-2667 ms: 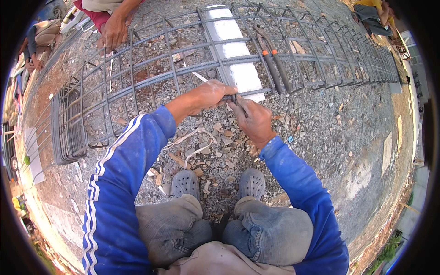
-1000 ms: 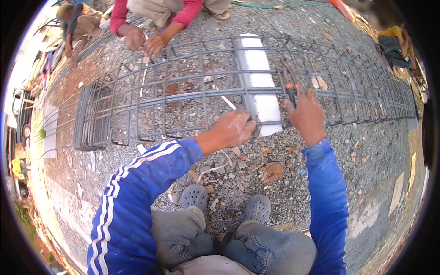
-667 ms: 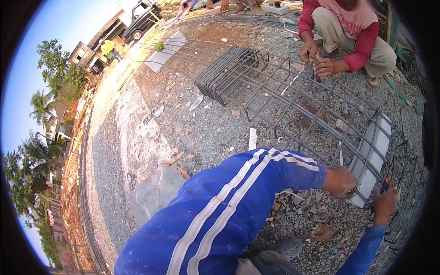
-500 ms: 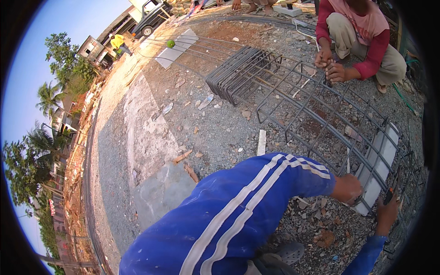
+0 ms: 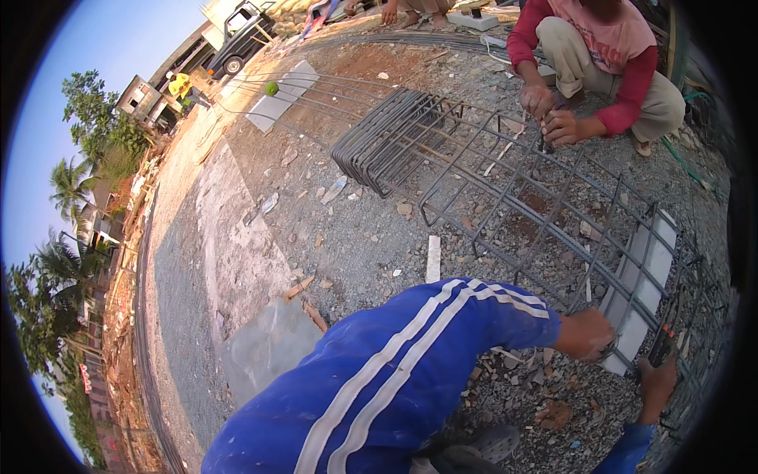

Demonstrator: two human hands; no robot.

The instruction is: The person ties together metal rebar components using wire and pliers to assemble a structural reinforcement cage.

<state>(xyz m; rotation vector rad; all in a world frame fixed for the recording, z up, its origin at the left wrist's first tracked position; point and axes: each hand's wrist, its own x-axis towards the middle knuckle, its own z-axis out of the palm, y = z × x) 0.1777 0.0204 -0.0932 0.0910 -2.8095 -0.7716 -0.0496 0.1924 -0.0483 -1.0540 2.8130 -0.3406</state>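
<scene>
My left hand [image 5: 586, 333] is closed at the near corner of a rebar cage [image 5: 525, 204], its fingers curled around a steel bar. Just right of it, my right hand [image 5: 657, 385] grips a dark hand tool [image 5: 662, 347] with an orange mark; its working end is hard to make out among the bars. A long white-grey block [image 5: 643, 272] lies under this end of the cage. Toward the far end, several bent stirrups [image 5: 399, 138] are bunched together on the long bars.
Across the cage, a person in a pink and red shirt [image 5: 604, 55] squats with both hands at a bar. Loose rods [image 5: 703, 316] lie at right. Gravel [image 5: 355, 245], a grey sheet [image 5: 272, 347] and a white strip [image 5: 433, 259] are at left. A truck [image 5: 241, 39] stands far off.
The whole view has shifted, so the scene sits farther left. The tool in my right hand has turned and shows more of its length. My left hand stays at the cage corner.
</scene>
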